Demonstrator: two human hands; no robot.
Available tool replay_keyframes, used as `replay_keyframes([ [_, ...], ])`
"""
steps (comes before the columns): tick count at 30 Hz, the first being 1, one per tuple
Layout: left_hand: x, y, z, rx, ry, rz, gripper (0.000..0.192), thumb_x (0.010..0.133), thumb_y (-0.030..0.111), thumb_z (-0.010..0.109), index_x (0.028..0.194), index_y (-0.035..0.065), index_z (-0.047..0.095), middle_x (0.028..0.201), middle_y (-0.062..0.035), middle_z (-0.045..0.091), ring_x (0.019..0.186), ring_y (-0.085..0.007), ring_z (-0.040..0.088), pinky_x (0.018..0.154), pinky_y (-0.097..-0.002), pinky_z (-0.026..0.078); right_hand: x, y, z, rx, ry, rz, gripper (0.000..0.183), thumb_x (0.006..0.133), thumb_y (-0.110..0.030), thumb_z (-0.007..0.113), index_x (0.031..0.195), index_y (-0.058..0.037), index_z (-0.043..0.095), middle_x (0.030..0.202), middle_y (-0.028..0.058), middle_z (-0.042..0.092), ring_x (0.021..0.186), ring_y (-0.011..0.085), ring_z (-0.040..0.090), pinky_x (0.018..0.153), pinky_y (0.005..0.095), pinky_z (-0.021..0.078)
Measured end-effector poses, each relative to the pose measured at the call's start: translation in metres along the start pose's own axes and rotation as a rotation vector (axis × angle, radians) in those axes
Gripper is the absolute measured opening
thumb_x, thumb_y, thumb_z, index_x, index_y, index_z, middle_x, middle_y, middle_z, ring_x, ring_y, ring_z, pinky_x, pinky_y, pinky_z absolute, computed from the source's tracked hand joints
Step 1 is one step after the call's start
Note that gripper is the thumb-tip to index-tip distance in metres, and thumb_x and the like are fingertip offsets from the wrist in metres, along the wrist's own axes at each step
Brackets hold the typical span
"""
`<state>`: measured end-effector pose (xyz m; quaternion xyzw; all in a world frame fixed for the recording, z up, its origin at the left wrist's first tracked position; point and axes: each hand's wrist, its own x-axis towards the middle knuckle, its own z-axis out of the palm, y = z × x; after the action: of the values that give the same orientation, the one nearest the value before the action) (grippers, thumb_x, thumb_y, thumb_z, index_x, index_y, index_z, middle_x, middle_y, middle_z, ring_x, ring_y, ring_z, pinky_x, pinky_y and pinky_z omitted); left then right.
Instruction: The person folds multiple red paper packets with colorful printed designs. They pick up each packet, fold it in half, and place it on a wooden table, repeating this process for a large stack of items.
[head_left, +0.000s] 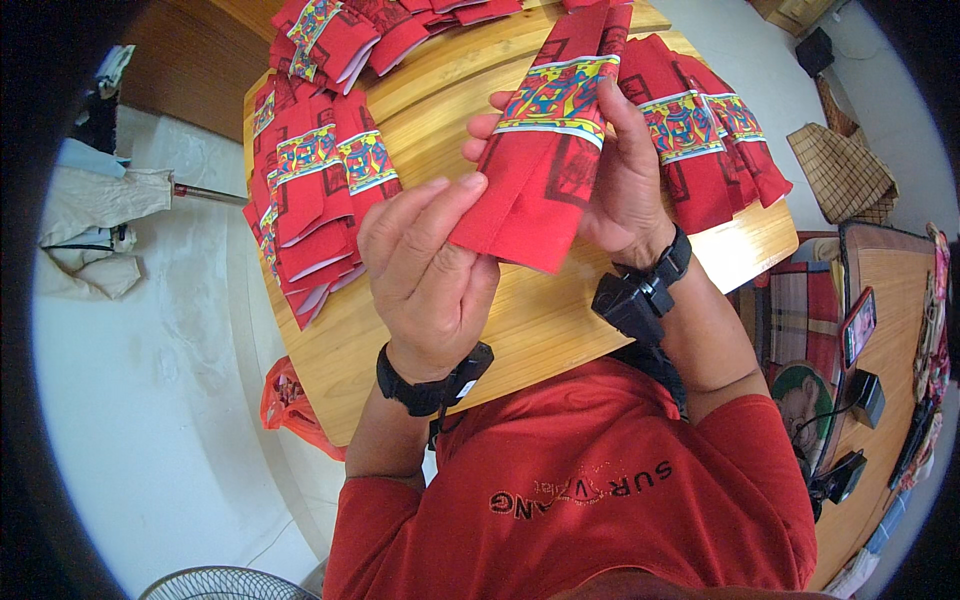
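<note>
Both hands hold one folded bundle of red printed paper above a wooden table. A colourful patterned paper band wraps round its middle. My left hand pinches the bundle's lower left corner between thumb and fingers. My right hand grips it around the band, with the thumb on the right edge and the fingertips showing behind the left edge. Similar banded red bundles lie piled at the table's left. More banded bundles lie just right of my right hand.
Further red bundles lie along the table's far side. A red plastic bag hangs or stands by the left table edge. At right, a phone is on a mat-covered surface. A fan stands at bottom left.
</note>
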<state>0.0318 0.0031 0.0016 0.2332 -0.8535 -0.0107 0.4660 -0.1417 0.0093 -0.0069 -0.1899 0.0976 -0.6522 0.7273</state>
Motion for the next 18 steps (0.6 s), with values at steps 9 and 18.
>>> replay_keyframes([
  [9,-0.0007,0.0006,-0.0015,0.006,-0.037,0.078,0.019,0.058,0.004,0.064,0.076,0.0075,0.06,0.109,-0.0027,0.06,0.101,-0.0238,0.052,0.083,-0.0398,0.038,0.0016,0.0021,-0.0031,-0.021,0.016,0.041,0.049,0.087,-0.042,0.045,0.107,0.0019,0.049,0.103,0.0244,0.057,0.098,0.0308,0.057,0.089,0.0391,0.0437],
  [18,-0.0002,0.0002,-0.0033,-0.044,-0.056,0.095,0.013,0.06,0.004,0.062,0.07,0.0069,0.056,0.105,-0.0037,0.061,0.097,-0.0242,0.055,0.083,-0.0399,0.038,0.0009,0.0015,-0.0008,-0.013,0.011,0.04,0.049,0.085,-0.044,0.047,0.105,0.0004,0.05,0.103,0.0236,0.058,0.097,0.0321,0.058,0.089,0.04,0.0436],
])
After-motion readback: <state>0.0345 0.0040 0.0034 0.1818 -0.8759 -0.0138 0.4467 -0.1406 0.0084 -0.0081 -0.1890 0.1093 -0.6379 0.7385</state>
